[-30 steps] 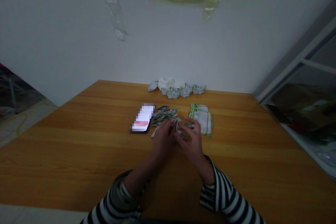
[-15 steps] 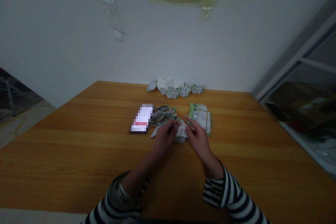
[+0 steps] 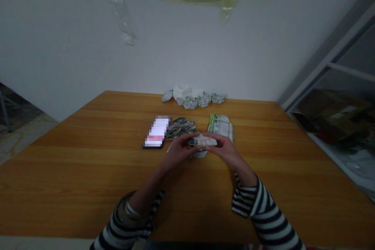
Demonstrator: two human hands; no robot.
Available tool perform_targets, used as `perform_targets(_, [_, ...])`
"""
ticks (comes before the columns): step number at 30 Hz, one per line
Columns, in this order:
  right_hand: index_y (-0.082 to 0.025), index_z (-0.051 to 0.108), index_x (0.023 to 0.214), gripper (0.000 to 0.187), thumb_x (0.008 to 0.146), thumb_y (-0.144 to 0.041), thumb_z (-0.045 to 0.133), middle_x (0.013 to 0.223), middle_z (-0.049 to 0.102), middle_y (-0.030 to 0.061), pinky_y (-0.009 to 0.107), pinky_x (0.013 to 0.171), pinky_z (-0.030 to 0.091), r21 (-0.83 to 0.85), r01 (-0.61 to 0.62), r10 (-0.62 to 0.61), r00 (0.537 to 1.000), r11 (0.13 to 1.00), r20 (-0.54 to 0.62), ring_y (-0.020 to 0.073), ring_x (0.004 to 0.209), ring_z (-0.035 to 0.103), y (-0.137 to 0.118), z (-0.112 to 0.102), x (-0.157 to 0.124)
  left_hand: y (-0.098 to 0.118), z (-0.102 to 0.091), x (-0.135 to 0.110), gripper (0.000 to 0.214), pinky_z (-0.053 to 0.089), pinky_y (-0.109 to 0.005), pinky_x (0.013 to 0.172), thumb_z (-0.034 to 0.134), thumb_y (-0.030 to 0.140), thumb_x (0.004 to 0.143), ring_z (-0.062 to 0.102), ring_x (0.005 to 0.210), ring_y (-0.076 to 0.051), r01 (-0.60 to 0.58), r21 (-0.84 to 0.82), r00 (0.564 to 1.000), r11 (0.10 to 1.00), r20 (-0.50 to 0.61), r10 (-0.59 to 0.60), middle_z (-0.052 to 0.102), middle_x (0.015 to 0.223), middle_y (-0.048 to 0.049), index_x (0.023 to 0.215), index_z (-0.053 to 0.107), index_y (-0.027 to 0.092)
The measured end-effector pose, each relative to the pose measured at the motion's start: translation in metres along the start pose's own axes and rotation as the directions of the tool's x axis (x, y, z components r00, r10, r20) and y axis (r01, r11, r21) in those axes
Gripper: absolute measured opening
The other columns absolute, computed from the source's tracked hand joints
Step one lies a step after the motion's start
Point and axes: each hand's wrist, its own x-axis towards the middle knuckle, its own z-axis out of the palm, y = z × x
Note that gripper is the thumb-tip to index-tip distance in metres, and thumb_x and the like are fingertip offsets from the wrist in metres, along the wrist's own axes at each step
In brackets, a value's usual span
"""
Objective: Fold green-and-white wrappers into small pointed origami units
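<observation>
We hold the folded paper [image 3: 202,140] between left hand [image 3: 178,150] and right hand [image 3: 227,150], both gripping its ends. Paper pile [image 3: 181,128] sits just beyond the left hand, phone [image 3: 157,133] to that hand's left; flat sheets [image 3: 221,127] just beyond the right.

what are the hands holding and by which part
A folded paper, by its opposite ends: left hand at the left, right hand at the right.
</observation>
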Motion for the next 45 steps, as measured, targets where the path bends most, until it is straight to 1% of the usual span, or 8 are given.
perform_targets(4, [-0.022,0.071,0.111,0.050,0.064,-0.032,0.081,0.109,0.073,0.0054,0.038,0.085,0.054,0.029,-0.025,0.025,1.000,0.999,-0.005,0.0226,0.095,0.068,0.000,0.001,0.000,0.002,-0.001,0.000,0.052,0.054,-0.040,0.089,0.077,0.036,0.069,0.066,0.101,-0.026,0.042,-0.034,0.999,0.999,0.007,-0.042,0.069,0.116,-0.0108,0.115,0.066,0.014])
perform_targets(10, [-0.022,0.076,0.099,0.031,0.071,-0.036,0.076,0.098,0.076,0.0057,0.035,0.078,0.055,-0.083,0.028,-0.038,0.993,0.996,-0.116,0.0226,0.088,0.069,0.002,0.006,0.002,-0.004,0.000,0.001,0.043,0.054,-0.037,0.086,0.072,0.038,0.075,0.067,0.101,-0.025,0.029,-0.083,0.999,0.996,0.023,-0.027,0.070,0.115,-0.0104,0.112,0.068,0.016])
perform_targets(14, [-0.021,0.078,0.087,0.020,0.075,-0.037,0.072,0.083,0.077,0.0050,0.034,0.070,0.054,-0.192,0.053,-0.091,0.976,0.980,-0.197,0.0213,0.075,0.068,0.007,0.008,0.003,-0.006,0.002,0.002,0.035,0.053,-0.039,0.084,0.069,0.039,0.078,0.068,0.094,-0.025,0.035,0.003,0.999,0.999,-0.027,-0.035,0.074,0.103,-0.0100,0.104,0.072,0.016])
perform_targets(20, [-0.021,0.075,0.101,0.039,0.064,-0.034,0.081,0.099,0.076,0.0060,0.036,0.076,0.055,-0.134,0.041,-0.053,0.994,0.990,-0.091,0.0230,0.085,0.069,0.009,0.002,0.004,-0.001,0.004,0.001,0.050,0.047,-0.041,0.097,0.081,0.035,0.064,0.064,0.106,-0.026,-0.026,0.074,0.999,0.997,-0.032,0.029,0.071,0.113,-0.0114,0.109,0.070,0.016])
perform_targets(24, [-0.021,0.075,0.103,0.042,0.063,-0.034,0.081,0.101,0.075,0.0060,0.036,0.076,0.056,-0.102,0.024,-0.032,0.997,0.994,-0.074,0.0230,0.085,0.069,0.010,0.000,0.004,-0.004,0.004,0.001,0.050,0.048,-0.040,0.095,0.079,0.037,0.066,0.065,0.105,-0.026,-0.026,0.077,0.999,0.997,-0.026,0.028,0.071,0.114,-0.0112,0.110,0.069,0.016])
perform_targets(31, [-0.019,0.078,0.078,0.020,0.071,-0.037,0.074,0.071,0.074,0.0036,0.026,0.056,0.048,-0.252,0.061,-0.121,0.966,0.966,-0.230,0.0169,0.062,0.062,0.013,0.010,0.005,-0.011,0.006,0.003,0.031,0.051,-0.038,0.090,0.066,0.039,0.080,0.068,0.097,-0.024,-0.036,0.079,0.998,0.996,-0.051,0.040,0.075,0.104,-0.0081,0.102,0.074,0.017])
perform_targets(36, [-0.017,0.073,0.064,0.026,0.074,-0.041,0.071,0.048,0.058,-0.0026,0.021,0.041,0.031,-0.347,0.062,-0.180,0.930,0.936,-0.321,0.0095,0.044,0.044,0.020,0.015,0.006,-0.009,0.007,0.003,0.028,0.052,-0.036,0.086,0.065,0.041,0.080,0.069,0.092,-0.024,-0.028,0.109,0.996,0.994,-0.086,0.038,0.076,0.098,-0.0048,0.095,0.076,0.019])
perform_targets(45, [-0.019,0.071,0.090,0.027,0.069,-0.037,0.074,0.078,0.071,0.0010,0.026,0.054,0.051,-0.071,0.012,-0.027,0.976,0.997,-0.218,0.0158,0.062,0.061,0.016,0.019,0.005,-0.016,0.005,0.005,0.028,0.052,-0.033,0.080,0.068,0.037,0.077,0.069,0.087,-0.023,0.006,0.094,0.991,0.996,-0.131,0.006,0.076,0.095,-0.0078,0.093,0.075,0.015])
